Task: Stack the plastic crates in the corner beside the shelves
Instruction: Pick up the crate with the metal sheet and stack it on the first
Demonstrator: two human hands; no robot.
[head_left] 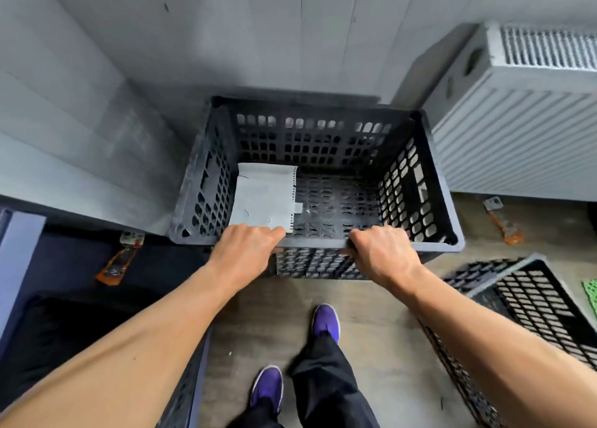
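Head view: gripping near rim of crate with left hand and right hand, fingers curled over it (paper inside); keep level, slide square into corner.

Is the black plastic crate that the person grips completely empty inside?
No, a white sheet of paper lies on the floor of the black perforated plastic crate.

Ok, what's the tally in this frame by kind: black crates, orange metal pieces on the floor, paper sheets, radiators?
Black crates: 3
Orange metal pieces: 2
Paper sheets: 1
Radiators: 1
Total: 7
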